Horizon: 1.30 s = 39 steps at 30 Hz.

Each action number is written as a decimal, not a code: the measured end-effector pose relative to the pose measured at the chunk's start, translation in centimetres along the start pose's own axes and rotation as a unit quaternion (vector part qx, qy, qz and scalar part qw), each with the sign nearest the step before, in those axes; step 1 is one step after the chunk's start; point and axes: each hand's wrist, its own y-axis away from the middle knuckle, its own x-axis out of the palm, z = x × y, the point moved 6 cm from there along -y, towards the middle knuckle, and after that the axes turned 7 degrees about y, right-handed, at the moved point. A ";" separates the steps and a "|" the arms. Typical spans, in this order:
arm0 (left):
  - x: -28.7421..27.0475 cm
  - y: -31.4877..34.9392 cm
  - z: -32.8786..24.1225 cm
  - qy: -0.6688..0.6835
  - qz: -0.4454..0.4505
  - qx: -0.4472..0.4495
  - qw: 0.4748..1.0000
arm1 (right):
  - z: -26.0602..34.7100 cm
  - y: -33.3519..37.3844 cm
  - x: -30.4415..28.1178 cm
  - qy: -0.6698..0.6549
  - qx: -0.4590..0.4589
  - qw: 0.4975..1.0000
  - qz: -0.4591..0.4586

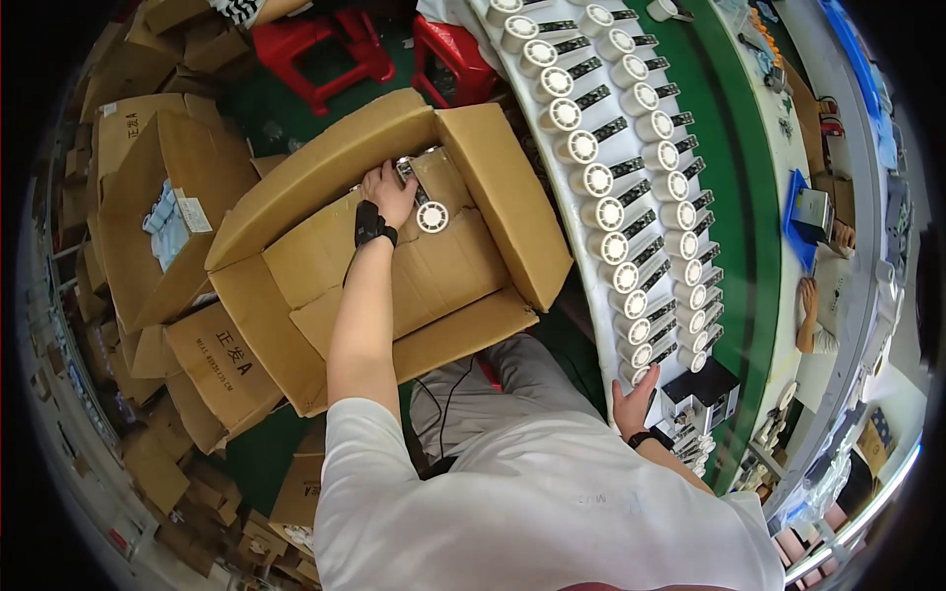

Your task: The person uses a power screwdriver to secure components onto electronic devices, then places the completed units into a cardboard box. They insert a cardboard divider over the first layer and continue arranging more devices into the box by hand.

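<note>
Your left hand (391,196) reached far, palm down; your right hand (631,406) lay nearer, right, thumb spread.

Rows of identical white devices (597,180) and stacked cartons (219,360) show a factory workshop.

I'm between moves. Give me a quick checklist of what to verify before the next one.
1. Carton open from above: ok, its flaps stand spread apart.
2. Left hand at the white round-headed device in the carton: ok, fingers by its handle; firmness of hold: cannot tell.
3. Contents beneath the cardboard sheet: cannot tell, mostly covered.
4. Two rows of similar devices orderly: ok, handles all point the same way.
5. Right hand free: cannot tell; it is at the rows' near end, its grip unclear.
</note>
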 end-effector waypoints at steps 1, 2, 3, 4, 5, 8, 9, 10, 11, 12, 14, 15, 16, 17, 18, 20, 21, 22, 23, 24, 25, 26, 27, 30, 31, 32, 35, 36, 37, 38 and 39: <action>-0.2 0.1 -0.3 0.014 -0.010 0.011 1.000 | -0.1 0.1 0.0 0.005 0.006 1.000 -0.003; -0.4 0.2 -0.6 0.027 -0.020 0.023 0.999 | -0.3 0.3 0.0 0.009 0.013 1.000 -0.006; -0.4 0.3 -0.3 0.039 -0.033 0.031 0.998 | -0.4 0.2 0.0 0.014 0.015 1.000 -0.008; -0.3 0.4 0.1 0.039 -0.034 0.025 0.998 | -0.3 0.1 0.2 0.017 0.011 1.000 -0.005; -0.1 0.5 0.4 0.044 -0.032 0.036 0.998 | -0.3 -0.1 0.3 0.020 0.014 1.000 -0.010; 0.3 1.0 1.3 0.057 -0.023 0.053 0.997 | -0.2 -0.6 0.8 0.030 0.021 0.999 -0.016; 0.2 1.4 1.4 0.076 -0.036 0.056 0.995 | -0.2 -0.8 0.8 0.025 0.025 0.999 -0.018; 0.0 1.9 1.6 0.096 -0.049 0.060 0.992 | -0.1 -0.9 0.9 0.020 0.028 0.999 -0.021; -0.3 2.4 1.7 0.115 -0.062 0.064 0.989 | -0.2 -0.9 0.8 0.014 0.031 0.999 -0.024; -0.6 3.4 1.8 0.116 -0.061 0.063 0.989 | -0.2 -0.8 0.6 0.016 0.031 0.999 -0.022; -0.3 5.9 1.1 0.057 0.008 0.114 0.992 | -0.2 -0.9 0.4 0.021 0.041 0.999 -0.014; -0.2 6.6 0.9 0.026 0.042 0.138 0.989 | -0.3 -0.8 0.4 0.023 0.045 0.999 -0.008; -0.5 6.6 1.0 0.027 0.043 0.140 0.989 | -0.4 -0.7 0.3 0.023 0.046 0.999 -0.009; -0.8 6.5 1.1 0.024 0.051 0.150 0.987 | -0.7 -0.8 0.3 0.023 0.050 0.998 -0.006; -1.1 6.2 1.3 0.020 0.058 0.161 0.985 | -0.8 -1.0 0.5 0.021 0.053 0.998 -0.003; -1.4 5.6 1.4 0.018 0.065 0.175 0.982 | -1.0 -1.2 0.4 0.019 0.059 0.998 -0.003; -1.5 5.2 1.6 0.005 0.066 0.177 0.982 | -1.0 -1.4 0.4 0.013 0.061 0.998 0.006; -1.5 4.7 1.6 -0.008 0.066 0.178 0.982 | -1.0 -1.5 0.4 0.007 0.063 0.998 0.015; -1.5 4.6 1.5 -0.022 0.067 0.179 0.981 | -0.9 -1.6 0.3 0.001 0.065 0.998 0.026; -1.2 4.9 1.2 -0.022 0.067 0.181 0.981 | -0.9 -1.5 0.0 -0.001 0.066 0.997 0.025; -1.4 4.9 1.7 0.036 0.008 0.105 0.994 | -0.1 -1.5 -0.4 0.007 0.050 0.998 0.027; -1.5 5.2 2.3 0.094 -0.053 0.029 0.994 | 0.7 -1.6 -1.0 0.014 0.033 0.999 0.029; -1.5 5.7 2.9 0.151 -0.113 -0.048 0.981 | 1.6 -1.8 -1.6 0.022 0.015 0.999 0.031; -2.3 6.4 -6.6 0.110 -0.065 -0.096 0.987 | 3.6 -1.6 -4.4 0.080 -0.011 0.995 0.050; -2.0 6.3 -6.4 0.106 -0.066 -0.094 0.988 | 4.0 -1.6 -4.7 0.111 -0.031 0.991 0.063; -0.5 6.0 -4.8 0.132 -0.030 -0.166 0.977 | 4.0 -1.9 -4.8 0.106 -0.037 0.992 0.063; 0.7 5.8 -2.7 0.181 0.041 -0.304 0.935 | 2.9 -3.5 -4.2 0.192 -0.160 0.968 0.039; -0.4 6.1 -3.1 0.200 0.055 -0.295 0.933 | 1.7 -3.7 -4.2 0.188 -0.153 0.969 0.037; -1.7 6.5 -3.5 0.219 0.069 -0.287 0.930 | 0.6 -3.7 -4.1 0.212 -0.166 0.962 0.040; -3.0 6.8 -3.3 0.236 0.080 -0.280 0.927 | -0.1 -3.8 -3.9 0.234 -0.182 0.954 0.043; -3.9 7.2 -2.8 0.233 0.083 -0.273 0.930 | -0.6 -3.6 -3.5 0.256 -0.196 0.946 0.046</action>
